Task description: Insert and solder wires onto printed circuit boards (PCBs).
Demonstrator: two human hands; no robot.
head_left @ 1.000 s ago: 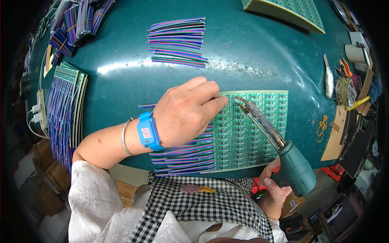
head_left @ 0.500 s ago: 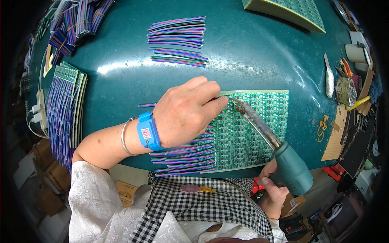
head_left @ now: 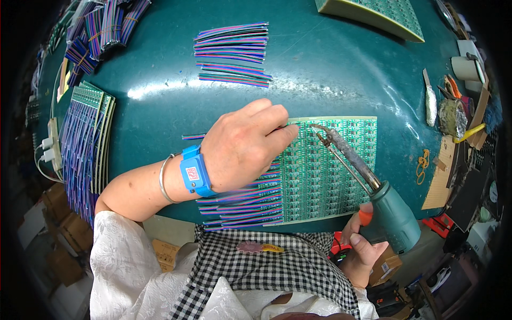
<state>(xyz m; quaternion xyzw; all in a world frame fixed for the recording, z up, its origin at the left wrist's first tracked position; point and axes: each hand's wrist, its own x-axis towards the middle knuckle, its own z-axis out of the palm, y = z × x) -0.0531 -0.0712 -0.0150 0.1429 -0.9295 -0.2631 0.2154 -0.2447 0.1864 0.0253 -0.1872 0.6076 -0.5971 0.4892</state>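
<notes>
My left hand [head_left: 245, 141], with a blue band and a bangle at its wrist, rests at the upper left of a green circuit board panel [head_left: 368, 124]. Its thumb and fingers pinch a short multicolour ribbon wire [head_left: 191, 137], whose far end sticks out left of the hand. Below it, several such wires [head_left: 240, 208] run out from the board's left edge. My right hand [head_left: 364, 249] is wrapped round the handle of a green soldering gun [head_left: 394, 216]. The gun's tip is over the board's upper part, a little right of my left fingertips and apart from them.
Loose ribbon wires [head_left: 232, 45] lie at the back; bundled ones [head_left: 109, 24] sit back left. Wired boards [head_left: 85, 144] are stacked at left, near a power strip [head_left: 52, 144]. More boards [head_left: 373, 16] stand back right. A knife [head_left: 430, 101] and solder-stained roll [head_left: 453, 118] lie at right.
The soldering gun has shifted right, its tip drawing away from my left fingertips. My left hand keeps its pinch almost in place.
</notes>
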